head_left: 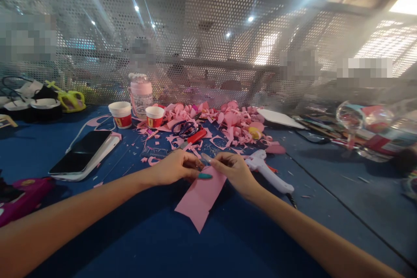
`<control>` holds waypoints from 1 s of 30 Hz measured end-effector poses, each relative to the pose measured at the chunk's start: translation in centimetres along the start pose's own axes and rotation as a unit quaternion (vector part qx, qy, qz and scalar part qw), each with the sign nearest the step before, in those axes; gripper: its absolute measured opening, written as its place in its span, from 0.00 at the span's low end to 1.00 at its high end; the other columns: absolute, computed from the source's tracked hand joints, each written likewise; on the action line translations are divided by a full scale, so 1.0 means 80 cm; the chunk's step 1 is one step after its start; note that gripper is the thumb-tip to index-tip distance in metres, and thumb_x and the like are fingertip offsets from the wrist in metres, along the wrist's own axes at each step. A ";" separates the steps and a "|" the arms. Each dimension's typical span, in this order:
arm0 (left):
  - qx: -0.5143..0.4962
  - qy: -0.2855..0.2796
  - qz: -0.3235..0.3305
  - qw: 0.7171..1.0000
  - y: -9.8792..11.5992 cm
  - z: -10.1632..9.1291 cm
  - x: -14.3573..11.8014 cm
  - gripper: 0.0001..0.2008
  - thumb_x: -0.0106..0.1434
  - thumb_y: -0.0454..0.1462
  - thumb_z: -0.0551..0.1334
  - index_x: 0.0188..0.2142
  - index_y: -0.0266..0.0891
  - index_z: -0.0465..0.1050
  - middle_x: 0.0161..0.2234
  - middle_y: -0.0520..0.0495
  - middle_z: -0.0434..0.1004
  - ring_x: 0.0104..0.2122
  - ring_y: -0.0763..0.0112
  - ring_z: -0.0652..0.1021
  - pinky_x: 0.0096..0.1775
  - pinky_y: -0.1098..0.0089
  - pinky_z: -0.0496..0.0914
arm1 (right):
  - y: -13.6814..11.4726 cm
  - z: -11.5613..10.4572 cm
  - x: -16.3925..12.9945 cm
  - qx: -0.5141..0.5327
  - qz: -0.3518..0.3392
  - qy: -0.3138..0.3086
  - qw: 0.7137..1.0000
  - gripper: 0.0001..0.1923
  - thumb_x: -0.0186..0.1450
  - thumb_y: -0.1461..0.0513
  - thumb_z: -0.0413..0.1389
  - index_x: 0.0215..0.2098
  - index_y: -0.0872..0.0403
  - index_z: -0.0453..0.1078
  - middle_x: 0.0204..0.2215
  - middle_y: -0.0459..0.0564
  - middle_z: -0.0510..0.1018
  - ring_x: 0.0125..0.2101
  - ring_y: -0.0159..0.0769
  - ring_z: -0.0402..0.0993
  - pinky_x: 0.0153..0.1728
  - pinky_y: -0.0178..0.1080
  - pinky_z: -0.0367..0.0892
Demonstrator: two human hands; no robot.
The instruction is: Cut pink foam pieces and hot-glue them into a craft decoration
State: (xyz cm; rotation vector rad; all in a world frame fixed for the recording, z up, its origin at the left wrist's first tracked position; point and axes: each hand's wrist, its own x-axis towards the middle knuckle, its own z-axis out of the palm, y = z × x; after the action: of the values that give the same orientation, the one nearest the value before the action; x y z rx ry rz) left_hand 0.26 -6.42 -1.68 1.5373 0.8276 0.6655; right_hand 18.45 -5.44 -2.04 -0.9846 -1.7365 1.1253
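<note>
Head view: left hand and right hand pinch a pink sheet; red cup labels are illegible

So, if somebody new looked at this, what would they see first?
Probably the messy heap of pink scraps, spread across the back of the blue table, before the grey perforated screen. Then the flat pink sheet at front centre, held in the fingers of the left hand and right hand. Just beyond lies a bright red-handled tool.
</note>
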 end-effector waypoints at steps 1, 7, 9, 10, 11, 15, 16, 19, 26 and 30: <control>0.004 0.000 0.004 1.000 0.000 0.000 0.000 0.13 0.47 0.41 0.67 0.30 0.35 0.74 0.25 0.52 0.71 0.24 0.78 0.68 0.28 0.75 0.63 | 0.000 0.000 0.000 0.002 0.003 -0.001 1.000 0.15 0.52 0.54 0.57 0.16 0.55 0.62 0.14 0.40 0.59 0.17 0.24 0.52 0.19 0.32 0.48; 0.019 0.013 -0.002 1.000 0.003 0.004 -0.002 0.15 0.46 0.42 0.67 0.32 0.35 0.75 0.28 0.49 0.74 0.25 0.74 0.71 0.29 0.73 0.65 | -0.001 0.002 -0.001 -0.009 0.012 0.003 1.000 0.16 0.51 0.53 0.57 0.15 0.56 0.63 0.13 0.40 0.59 0.17 0.24 0.52 0.19 0.32 0.47; 0.016 0.007 -0.008 1.000 0.005 0.004 -0.003 0.15 0.47 0.43 0.67 0.33 0.35 0.75 0.28 0.48 0.75 0.26 0.73 0.72 0.30 0.72 0.66 | -0.003 0.000 0.000 -0.017 0.012 -0.003 1.000 0.15 0.51 0.53 0.58 0.16 0.56 0.64 0.14 0.40 0.61 0.17 0.24 0.53 0.19 0.32 0.48; 0.011 0.004 -0.009 1.000 0.005 0.004 -0.003 0.16 0.47 0.43 0.66 0.33 0.35 0.75 0.28 0.48 0.75 0.26 0.73 0.73 0.30 0.71 0.67 | -0.004 -0.002 0.000 -0.022 0.011 -0.008 1.000 0.15 0.50 0.53 0.58 0.16 0.56 0.65 0.14 0.41 0.62 0.18 0.24 0.53 0.19 0.32 0.49; 0.006 0.001 -0.010 1.000 0.005 0.004 -0.003 0.16 0.47 0.43 0.66 0.33 0.35 0.75 0.28 0.48 0.75 0.26 0.72 0.73 0.31 0.70 0.67 | -0.006 -0.003 0.001 -0.027 0.011 -0.015 0.999 0.14 0.50 0.54 0.58 0.17 0.56 0.66 0.15 0.41 0.63 0.18 0.25 0.54 0.20 0.32 0.50; 0.012 0.006 -0.007 1.000 0.005 0.003 -0.002 0.14 0.47 0.42 0.66 0.32 0.34 0.75 0.27 0.48 0.75 0.25 0.73 0.72 0.31 0.71 0.67 | -0.009 -0.009 0.002 -0.040 0.022 -0.037 0.998 0.13 0.50 0.54 0.59 0.19 0.56 0.69 0.17 0.43 0.67 0.19 0.25 0.57 0.21 0.32 0.52; 0.017 0.010 -0.007 1.000 0.005 0.003 -0.002 0.14 0.47 0.42 0.66 0.32 0.34 0.75 0.27 0.48 0.74 0.25 0.74 0.72 0.30 0.71 0.67 | -0.010 -0.009 0.001 -0.042 0.024 -0.037 0.998 0.13 0.50 0.54 0.59 0.20 0.56 0.69 0.17 0.43 0.68 0.19 0.26 0.58 0.21 0.33 0.52; 0.023 0.021 -0.014 0.999 0.004 0.003 -0.001 0.15 0.47 0.43 0.66 0.30 0.33 0.75 0.25 0.48 0.73 0.24 0.74 0.71 0.29 0.71 0.66 | -0.008 -0.009 0.001 -0.044 0.023 -0.031 0.998 0.13 0.50 0.54 0.59 0.19 0.56 0.69 0.17 0.43 0.68 0.19 0.26 0.58 0.21 0.33 0.52; 0.017 0.068 -0.028 0.997 0.003 0.004 -0.001 0.14 0.45 0.42 0.67 0.28 0.33 0.74 0.22 0.51 0.71 0.21 0.77 0.70 0.27 0.72 0.66 | -0.001 -0.006 0.003 -0.048 0.008 -0.007 0.999 0.14 0.50 0.53 0.58 0.16 0.56 0.67 0.15 0.42 0.64 0.18 0.25 0.55 0.20 0.33 0.50; 0.016 0.080 -0.014 0.997 0.004 0.006 -0.001 0.15 0.44 0.42 0.68 0.28 0.33 0.74 0.22 0.51 0.70 0.20 0.78 0.68 0.26 0.74 0.65 | 0.000 -0.006 0.002 -0.069 0.006 0.012 0.998 0.15 0.50 0.54 0.57 0.16 0.56 0.66 0.14 0.41 0.63 0.18 0.25 0.54 0.20 0.33 0.50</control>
State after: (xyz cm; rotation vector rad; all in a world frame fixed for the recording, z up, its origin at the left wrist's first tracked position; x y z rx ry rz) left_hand 0.65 -6.81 -1.42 1.5128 0.9826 0.7666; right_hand 18.83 -5.14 -1.87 -1.0881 -1.8099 1.0080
